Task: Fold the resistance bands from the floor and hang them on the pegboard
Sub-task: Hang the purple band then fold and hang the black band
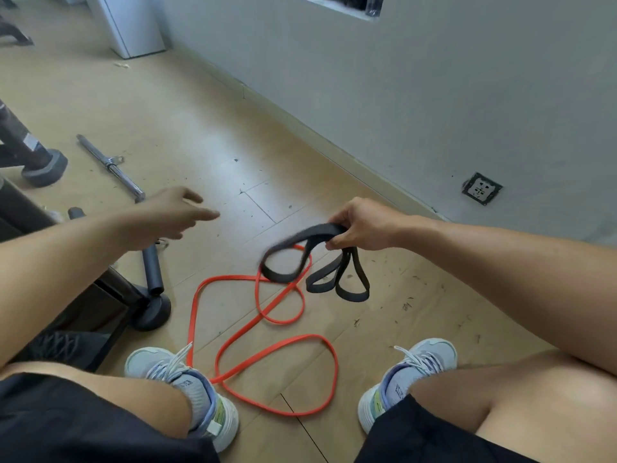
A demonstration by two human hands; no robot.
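Observation:
My right hand (362, 225) grips a folded black resistance band (300, 259) above the floor; its loops hang down and to the left of the fist. My left hand (173, 213) hovers to the left with fingers spread and relaxed, holding nothing. An orange resistance band (267, 332) lies in tangled loops on the wooden floor between my two shoes, partly under the black band. At the top edge, a recess in the wall (337, 3) holds dark items; no pegboard is plainly visible.
A chrome bar (110, 165) lies on the floor at left. A black machine frame with round feet (152, 310) stands beside my left leg. The grey wall (400, 95) with a socket (481, 188) runs along the right. My shoes (187, 379) flank the orange band.

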